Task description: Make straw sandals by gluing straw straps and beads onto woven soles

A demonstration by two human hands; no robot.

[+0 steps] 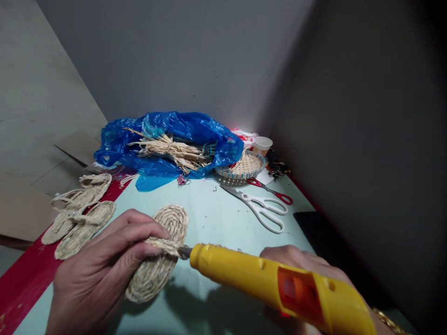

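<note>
My left hand (pixel 115 265) pinches a braided strap lying across a woven straw sandal (pixel 157 274), tilted above the table. My right hand (pixel 303 260) is wrapped round a yellow hot glue gun (pixel 240 272) with an orange window in its side. The gun's dark metal nozzle points left and meets the strap's right end at the sandal's edge. Most of my right hand's fingers are hidden behind the gun. To the left, two finished-looking straw sandals (pixel 84 228) with thin straps lie at the table's red edge.
A blue plastic bag (pixel 167 123) holding a bundle of dried straw (pixel 174 151) lies at the back. White scissors (pixel 260 204), red-handled scissors (pixel 270 190), a woven basket (pixel 249 165) and a paper cup (pixel 262 145) are behind right. A black flat object (pixel 317 232) lies at the right. Grey walls rise behind.
</note>
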